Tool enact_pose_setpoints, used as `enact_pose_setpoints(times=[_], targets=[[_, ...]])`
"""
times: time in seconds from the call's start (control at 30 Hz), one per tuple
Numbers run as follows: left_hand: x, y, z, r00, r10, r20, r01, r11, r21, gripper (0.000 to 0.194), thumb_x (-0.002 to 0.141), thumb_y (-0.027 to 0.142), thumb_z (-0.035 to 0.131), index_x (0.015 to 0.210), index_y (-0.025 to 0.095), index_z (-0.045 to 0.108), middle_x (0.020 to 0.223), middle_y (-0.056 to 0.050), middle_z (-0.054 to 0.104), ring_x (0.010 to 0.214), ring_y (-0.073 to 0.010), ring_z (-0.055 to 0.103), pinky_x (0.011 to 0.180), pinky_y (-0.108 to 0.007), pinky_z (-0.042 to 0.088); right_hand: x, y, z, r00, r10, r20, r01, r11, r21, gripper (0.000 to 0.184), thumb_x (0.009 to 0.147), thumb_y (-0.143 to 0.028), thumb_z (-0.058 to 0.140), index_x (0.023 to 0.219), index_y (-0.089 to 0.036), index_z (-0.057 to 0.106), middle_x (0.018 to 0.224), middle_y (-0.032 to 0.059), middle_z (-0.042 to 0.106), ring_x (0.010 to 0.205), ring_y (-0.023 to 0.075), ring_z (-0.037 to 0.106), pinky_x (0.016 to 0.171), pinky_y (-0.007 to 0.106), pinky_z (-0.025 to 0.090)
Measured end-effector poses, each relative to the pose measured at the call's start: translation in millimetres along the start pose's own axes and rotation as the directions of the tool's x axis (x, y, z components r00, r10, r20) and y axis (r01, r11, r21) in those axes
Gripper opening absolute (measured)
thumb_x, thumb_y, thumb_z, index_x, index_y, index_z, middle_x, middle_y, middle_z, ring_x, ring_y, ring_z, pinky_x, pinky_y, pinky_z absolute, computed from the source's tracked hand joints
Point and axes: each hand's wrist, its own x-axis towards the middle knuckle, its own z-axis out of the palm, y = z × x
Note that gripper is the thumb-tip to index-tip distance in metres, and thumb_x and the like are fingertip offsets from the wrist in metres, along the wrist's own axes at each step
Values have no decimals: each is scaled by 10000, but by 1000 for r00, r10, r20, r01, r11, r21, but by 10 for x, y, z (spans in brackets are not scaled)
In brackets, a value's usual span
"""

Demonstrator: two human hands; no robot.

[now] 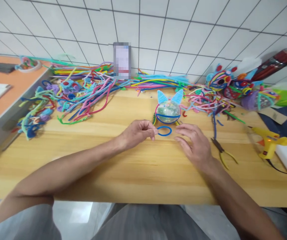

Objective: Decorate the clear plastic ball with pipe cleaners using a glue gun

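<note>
A blue pipe-cleaner ring [164, 134] is pinched between the thumb and fingers of my left hand [141, 132], held just above the table. Across from it, my right hand [194, 141] has its thumb and fingers apart, with nothing between them. Right behind the ring sits a clear round ball [168, 110] with pipe-cleaner bands around it. Two light blue pointed ears [176, 97] stand on top of the ball. Its lower edge is partly hidden behind my hands.
Pliers [223, 153] lie right of my right hand, and a yellow glue gun [268, 141] rests further right. Piles of pipe cleaners [93, 88] line the wall on the wooden table [123, 176]. A phone [122, 61] leans there. Decorated balls [253, 99] stand at back right.
</note>
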Motion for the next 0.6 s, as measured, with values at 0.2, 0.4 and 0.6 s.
enact_pose_setpoints(times=[0.2, 0.4, 0.6], targets=[[43, -75, 157, 998, 53, -34, -53, 999, 6, 319, 818, 471, 723, 722, 168, 701, 679, -15, 694, 537, -85, 399, 518, -244, 302, -11, 29, -34, 999, -37, 24, 38, 998, -54, 239, 966, -124, 699, 1180, -231, 711, 1137, 112, 773, 971, 246, 759, 833, 383, 635], [28, -153, 171, 999, 50, -11, -50, 998, -35, 315, 817, 469, 746, 718, 171, 713, 701, -13, 695, 556, -87, 418, 537, -244, 325, -1, 36, 3, 996, -64, 58, 65, 998, -11, 234, 980, -123, 694, 1175, -249, 718, 1086, 75, 797, 979, 227, 769, 895, 394, 633], [-3, -172, 141, 999, 44, 23, -43, 998, -51, 326, 819, 470, 761, 710, 166, 710, 610, 19, 619, 536, -81, 375, 532, -246, 279, -9, 57, 18, 992, -112, 64, 114, 993, -28, 176, 994, -137, 689, 1139, -232, 714, 1080, 84, 799, 977, 223, 772, 871, 391, 640]])
